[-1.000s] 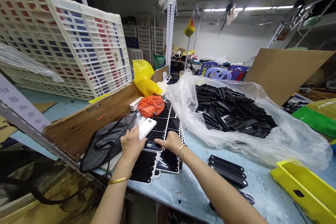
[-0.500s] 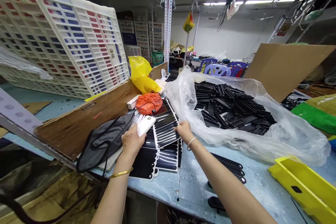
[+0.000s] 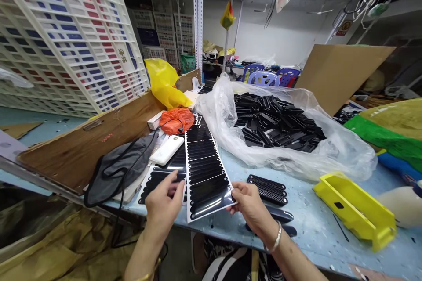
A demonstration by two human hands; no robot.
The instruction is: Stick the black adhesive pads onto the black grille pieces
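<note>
My right hand [image 3: 247, 202] pinches the near right corner of a long sheet of black strip stickers [image 3: 206, 162], which is lifted off the pile and curves toward me. Just left of that sheet, my left hand [image 3: 166, 202] hovers with fingers apart and nothing in it. Under it lie more black sticker sheets [image 3: 154, 180] with white scalloped edges. A white power bank [image 3: 167, 150] rests on them, beyond my left hand. Right of my right hand sit a stack of black textured strips [image 3: 267, 189] and smooth black handle-like pieces [image 3: 280, 214].
A clear plastic bag [image 3: 227, 118] holds a heap of black pieces [image 3: 273, 123] at the back right. A yellow bin [image 3: 356, 210] stands at right. Along the left are a wooden board [image 3: 82, 145], a grey cloth pouch [image 3: 121, 162], an orange bag [image 3: 177, 120] and a white crate [image 3: 72, 39].
My left hand has let go of the white power bank, which now lies on the sheets, and moved nearer. My right hand has pulled the long sticker sheet toward me.
</note>
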